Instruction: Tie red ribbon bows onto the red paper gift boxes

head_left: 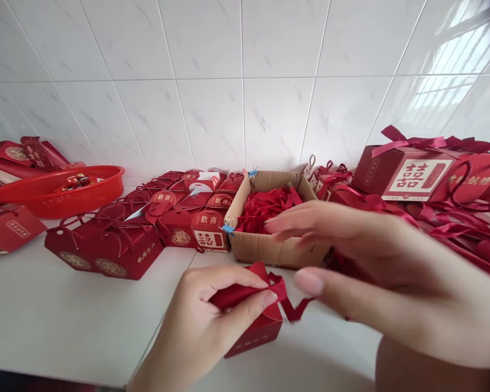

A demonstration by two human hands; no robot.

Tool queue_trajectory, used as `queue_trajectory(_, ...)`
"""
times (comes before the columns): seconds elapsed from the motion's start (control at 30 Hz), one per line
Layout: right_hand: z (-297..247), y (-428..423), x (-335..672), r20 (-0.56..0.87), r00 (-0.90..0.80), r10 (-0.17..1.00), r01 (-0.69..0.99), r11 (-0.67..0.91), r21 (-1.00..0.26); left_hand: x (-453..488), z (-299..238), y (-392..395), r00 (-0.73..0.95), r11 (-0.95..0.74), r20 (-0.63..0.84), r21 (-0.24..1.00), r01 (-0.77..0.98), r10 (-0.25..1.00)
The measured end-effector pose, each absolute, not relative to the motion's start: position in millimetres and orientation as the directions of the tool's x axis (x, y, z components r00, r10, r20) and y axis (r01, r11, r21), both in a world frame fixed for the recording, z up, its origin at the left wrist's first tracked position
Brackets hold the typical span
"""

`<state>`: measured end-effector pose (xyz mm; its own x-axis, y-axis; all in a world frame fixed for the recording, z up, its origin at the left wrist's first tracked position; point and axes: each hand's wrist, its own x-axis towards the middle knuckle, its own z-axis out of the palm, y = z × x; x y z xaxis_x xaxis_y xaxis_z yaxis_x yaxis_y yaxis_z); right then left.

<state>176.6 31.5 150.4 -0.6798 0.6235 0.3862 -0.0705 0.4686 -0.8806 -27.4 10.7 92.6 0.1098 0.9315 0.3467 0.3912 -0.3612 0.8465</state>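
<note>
Edge boxes [18, 228]: red, cut off by the frame on my far left.
Basin [106, 193]: red plastic; the small things [75, 181] in it are too small to make out.
Paired boxes [133, 253]: dark red with cord handles, side by side on the desk [65, 326].
Box cluster [179, 222]: packed close together against the carton; the rear ones are mostly hidden.
Left hand [200, 326]: mine, thumb and forefinger pinching the ribbon; the wrist runs out of frame.
Small box [261, 332]: red, just beneath my pinch and half covered by it; I can't tell if it rests on the desk.
Carton [275, 250]: open, behind the small box, with blue clips [228, 227] and red strips [265, 209] inside; my fingers block its right corner.
Ribbon [280, 290]: red, its bent end near my right thumb; whether they touch is unclear.
Right hand [387, 272]: open, blurred, thumb spread from the fingers.
Brown shape [412, 362]: below that hand, cut off, unidentifiable.
Stacked boxes [367, 169]: bow-topped, lower ones partly behind my hand.
</note>
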Motion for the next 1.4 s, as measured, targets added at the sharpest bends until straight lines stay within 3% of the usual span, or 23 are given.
queue_trajectory(0.07, 143, 41, 160, 0.401, -0.699, 0.592, -0.030, 0.536, -0.844, -25, 91, 13, 0.140, -0.402, 0.379, 0.811, 0.426, 0.915)
queue_trajectory(0.2, 133, 53, 142, 0.339, -0.740, 0.581, 0.108, 0.600, -0.793, -21, 88, 16, 0.048, -0.407, 0.437, 0.785, 0.467, 0.898)
queue_trajectory(0.37, 141, 57, 146, 0.138, -0.697, 0.703, 0.355, 0.506, -0.786, -16, 86, 19, -0.112, -0.390, 0.487, 0.798, 0.459, 0.866)
queue_trajectory(0.5, 146, 60, 150, 0.079, -0.655, 0.752, 0.408, 0.440, -0.800, -17, 90, 22, -0.041, -0.391, 0.474, 0.769, 0.506, 0.879)
queue_trajectory(0.6, 146, 62, 154, 0.075, -0.634, 0.770, 0.415, 0.420, -0.807, -23, 95, 23, 0.051, -0.401, 0.428, 0.791, 0.463, 0.902)
queue_trajectory(0.83, 150, 61, 177, 0.062, -0.542, 0.838, 0.562, 0.416, -0.715, -48, 102, 25, -0.059, -0.325, 0.358, 0.897, 0.298, 0.932)
queue_trajectory(1.0, 150, 60, 167, 0.127, -0.634, 0.763, 0.482, 0.518, -0.706, -46, 100, 24, -0.032, -0.350, 0.369, 0.903, 0.249, 0.929)
queue_trajectory(1.17, 147, 66, 152, 0.054, -0.737, 0.673, 0.382, 0.481, -0.789, -38, 98, 24, -0.014, -0.373, 0.389, 0.893, 0.253, 0.921)
queue_trajectory(1.3, 149, 69, 157, -0.013, -0.723, 0.691, 0.432, 0.438, -0.789, -47, 96, 27, 0.091, -0.373, 0.368, 0.846, 0.381, 0.925)
queue_trajectory(1.4, 149, 73, 161, -0.104, -0.722, 0.684, 0.538, 0.461, -0.705, -59, 90, 31, 0.183, -0.361, 0.317, 0.712, 0.603, 0.931)
